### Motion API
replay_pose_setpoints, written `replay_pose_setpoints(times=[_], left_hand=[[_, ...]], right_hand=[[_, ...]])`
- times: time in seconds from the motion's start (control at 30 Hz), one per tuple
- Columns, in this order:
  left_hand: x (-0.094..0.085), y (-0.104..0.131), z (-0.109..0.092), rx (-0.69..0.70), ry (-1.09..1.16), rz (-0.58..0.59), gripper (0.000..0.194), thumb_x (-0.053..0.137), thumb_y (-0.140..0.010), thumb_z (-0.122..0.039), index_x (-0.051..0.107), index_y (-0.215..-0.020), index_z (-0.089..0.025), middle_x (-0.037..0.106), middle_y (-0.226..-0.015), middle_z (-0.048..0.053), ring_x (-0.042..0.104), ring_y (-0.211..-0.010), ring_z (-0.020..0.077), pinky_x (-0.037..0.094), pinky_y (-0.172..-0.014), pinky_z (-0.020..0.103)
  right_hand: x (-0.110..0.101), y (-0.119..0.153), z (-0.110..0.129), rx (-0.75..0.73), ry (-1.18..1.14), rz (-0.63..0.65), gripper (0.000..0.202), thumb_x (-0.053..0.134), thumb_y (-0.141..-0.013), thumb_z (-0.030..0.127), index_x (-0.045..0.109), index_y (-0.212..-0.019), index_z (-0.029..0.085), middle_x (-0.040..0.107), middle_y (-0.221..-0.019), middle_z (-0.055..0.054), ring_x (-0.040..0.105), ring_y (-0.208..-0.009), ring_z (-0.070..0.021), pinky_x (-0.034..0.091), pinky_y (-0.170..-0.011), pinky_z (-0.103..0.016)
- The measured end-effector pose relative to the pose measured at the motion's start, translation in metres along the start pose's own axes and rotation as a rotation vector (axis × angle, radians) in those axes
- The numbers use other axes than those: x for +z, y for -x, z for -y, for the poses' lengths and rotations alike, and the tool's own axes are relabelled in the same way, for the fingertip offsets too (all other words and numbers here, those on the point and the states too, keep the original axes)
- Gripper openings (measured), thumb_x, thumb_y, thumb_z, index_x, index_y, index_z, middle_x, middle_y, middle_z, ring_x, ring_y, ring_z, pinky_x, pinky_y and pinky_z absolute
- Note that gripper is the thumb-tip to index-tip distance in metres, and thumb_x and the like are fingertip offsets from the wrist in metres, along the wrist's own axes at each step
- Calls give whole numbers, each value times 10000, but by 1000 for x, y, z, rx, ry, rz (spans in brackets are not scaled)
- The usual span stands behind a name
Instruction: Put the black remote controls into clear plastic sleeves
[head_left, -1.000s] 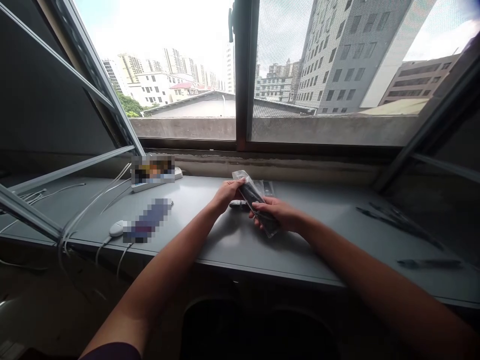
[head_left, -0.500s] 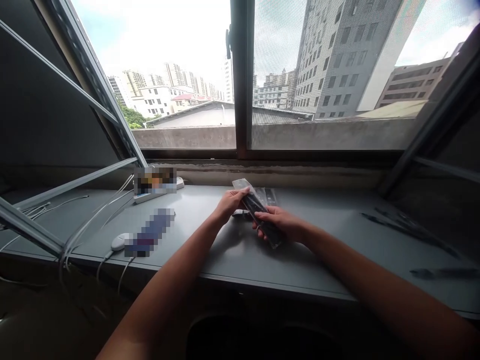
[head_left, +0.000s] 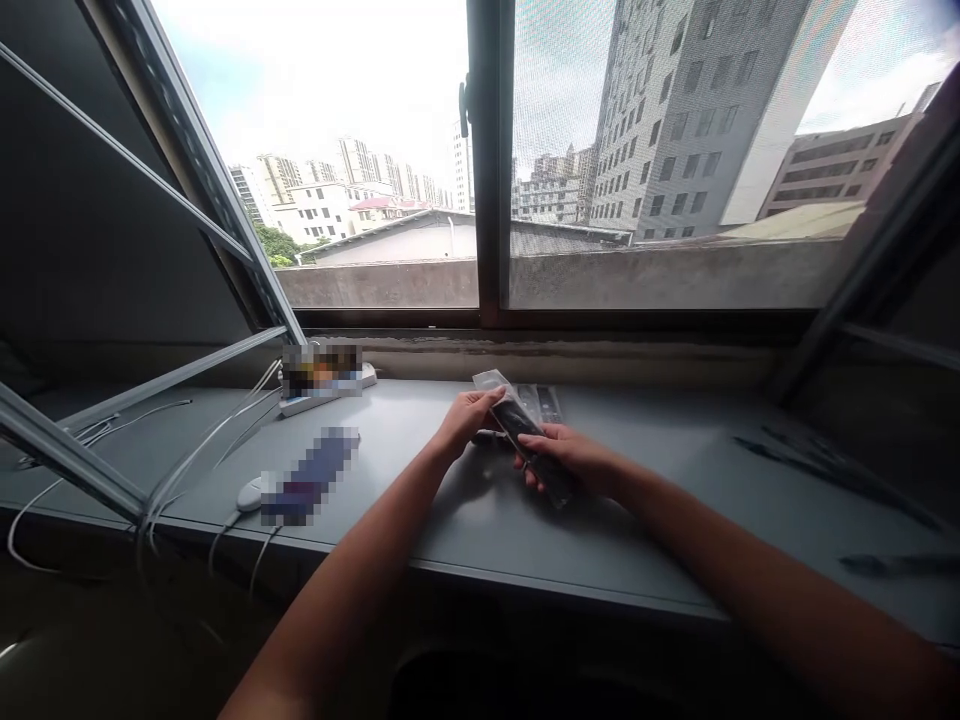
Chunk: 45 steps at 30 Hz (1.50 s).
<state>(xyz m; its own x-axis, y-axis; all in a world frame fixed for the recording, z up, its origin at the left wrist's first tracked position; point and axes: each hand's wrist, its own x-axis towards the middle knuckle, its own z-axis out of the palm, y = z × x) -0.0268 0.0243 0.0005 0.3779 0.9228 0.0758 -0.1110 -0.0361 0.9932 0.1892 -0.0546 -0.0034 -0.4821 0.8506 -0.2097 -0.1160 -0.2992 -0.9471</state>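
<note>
Between the fingers of both hands, a dark slim item (head_left: 516,412) lies slantwise inside a clear sleeve (head_left: 486,379), tilted down toward the right. The left hand (head_left: 463,420) pinches the upper end, thumb on top; the right hand (head_left: 568,456) closes around the lower part, thumb across the face and fingertips curled beneath. As far as can be judged, picking up is done and the package looks lifted off the desk (head_left: 645,555). Unwrapping is not done: the item sits in its plastic, and whether either end is open I cannot tell.

Just beyond the right fingers lie flat clear packets (head_left: 551,404); under the left fingers a small object (head_left: 491,436) partly shows, too hidden to identify. The near desk edge runs below both wrists; the wall under the window rises past the fingertips. Room opens to the right of the fingers, up to dark thin items (head_left: 817,462) well apart. Leftward, a power strip (head_left: 366,377) and white cables (head_left: 202,455) crowd the surface.
</note>
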Motion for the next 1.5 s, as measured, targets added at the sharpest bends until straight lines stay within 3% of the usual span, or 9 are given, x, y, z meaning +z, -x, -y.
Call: replay_pose_setpoints(times=[0.47,0.77,1.2,1.5], left_hand=[[6,6,-4,26,-122,10,564,799,-839,-723,763,-703,-176,739,-696,66,669,-599,196,540,-622,316],[0,5,5,31,-231,-18,641,683,-925,-753,682,-624,-186,615,-558,34,506,-469,137,335,-471,280],[-5,3,13,142,-367,-54,634,630,-967,-736,671,-689,-168,570,-561,4,510,-496,134,369,-489,258],[-6,3,10,162,-419,-67,670,609,-967,-766,551,-617,-197,470,-496,-22,412,-439,112,301,-465,274]], right_hand=[[-1,-3,-4,-1,5,1,348,839,-965,433,614,-1080,194,807,-936,-88,771,-644,-182,655,-556,-278],[7,0,0,29,51,-5,396,845,-951,501,608,-1023,192,808,-905,-82,757,-612,-166,640,-549,-263],[5,-2,-4,21,42,9,377,833,-965,475,610,-1077,193,799,-947,-83,772,-669,-175,648,-574,-267],[1,-8,-8,-8,48,34,408,838,-945,514,607,-1051,195,800,-937,-81,764,-654,-171,632,-541,-264]])
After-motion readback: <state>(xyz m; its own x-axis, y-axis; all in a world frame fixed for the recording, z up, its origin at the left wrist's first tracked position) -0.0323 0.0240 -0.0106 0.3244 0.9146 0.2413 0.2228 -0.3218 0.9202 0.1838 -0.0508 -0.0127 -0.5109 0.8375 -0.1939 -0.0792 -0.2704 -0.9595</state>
